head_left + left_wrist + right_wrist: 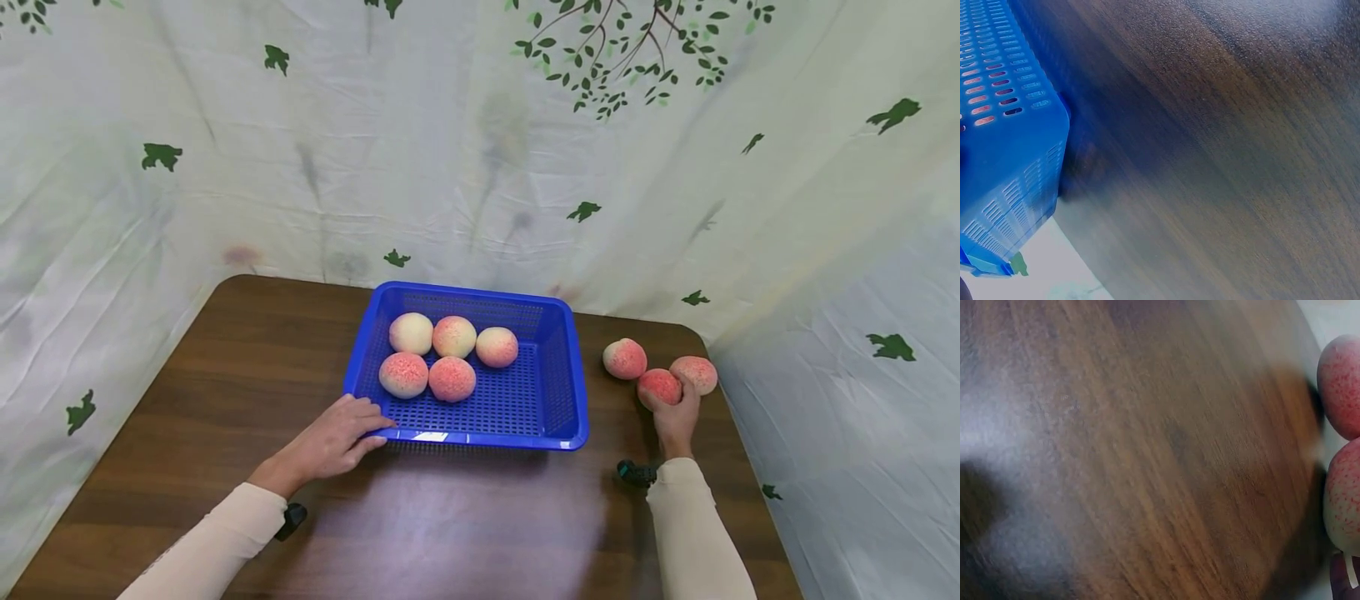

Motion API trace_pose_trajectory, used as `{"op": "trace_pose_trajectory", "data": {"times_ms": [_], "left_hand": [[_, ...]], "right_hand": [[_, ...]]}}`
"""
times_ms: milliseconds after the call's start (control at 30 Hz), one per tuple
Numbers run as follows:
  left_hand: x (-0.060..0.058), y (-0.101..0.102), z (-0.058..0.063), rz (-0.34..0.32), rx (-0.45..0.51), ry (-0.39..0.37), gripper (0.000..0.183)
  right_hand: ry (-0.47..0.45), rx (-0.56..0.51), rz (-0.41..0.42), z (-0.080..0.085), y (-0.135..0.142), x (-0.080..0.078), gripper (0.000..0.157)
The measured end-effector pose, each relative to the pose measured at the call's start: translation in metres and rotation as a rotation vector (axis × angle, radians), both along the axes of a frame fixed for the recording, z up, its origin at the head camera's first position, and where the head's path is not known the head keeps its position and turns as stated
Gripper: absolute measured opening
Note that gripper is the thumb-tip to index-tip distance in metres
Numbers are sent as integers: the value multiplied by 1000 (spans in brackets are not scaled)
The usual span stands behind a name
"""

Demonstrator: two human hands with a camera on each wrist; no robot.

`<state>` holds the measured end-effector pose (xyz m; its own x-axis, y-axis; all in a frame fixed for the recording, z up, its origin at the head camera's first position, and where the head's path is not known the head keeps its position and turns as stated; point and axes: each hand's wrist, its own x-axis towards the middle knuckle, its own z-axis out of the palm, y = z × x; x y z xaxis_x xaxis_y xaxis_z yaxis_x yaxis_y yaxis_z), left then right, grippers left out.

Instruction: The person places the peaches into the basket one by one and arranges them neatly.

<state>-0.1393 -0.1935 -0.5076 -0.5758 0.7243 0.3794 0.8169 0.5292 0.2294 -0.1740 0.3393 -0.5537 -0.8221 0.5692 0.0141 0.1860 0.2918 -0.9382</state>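
A blue plastic basket (487,433) with perforated walls stands on the table, holding several pink-and-cream peaches (452,379) toward its left side. My left hand (341,437) grips its front-left corner, fingers over the rim and thumb low along the front. The left wrist view has the slotted basket wall (1007,144) close up, with pink showing through the slots. To the right of the basket, my right hand (675,417) holds a reddish peach (658,388), which also shows in the right wrist view (1344,497) with a fingertip below it. Another peach (694,375) sits right beside that hand.
A third loose peach (625,358) lies between the basket and the right hand, close to the held one. The brown wooden table (247,375) has rounded far corners. A pale curtain (450,167) with green leaf prints hangs behind and along both sides.
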Motion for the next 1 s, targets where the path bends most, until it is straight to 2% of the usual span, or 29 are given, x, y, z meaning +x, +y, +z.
{"op": "trace_pose_trajectory", "data": {"times_ms": [267, 533, 833, 1000], "left_hand": [[0, 0, 2, -1, -17, -20, 18], [0, 0, 0, -4, -7, -16, 17], [1, 1, 0, -17, 32, 16, 14], [0, 1, 1, -11, 28, 15, 14]], "right_hand": [[-50, -26, -6, 0, 0, 0, 79], [-91, -56, -21, 4, -1, 4, 75], [-78, -110, -55, 9, -1, 11, 75], [-63, -91, -36, 12, 1, 17, 74]]}}
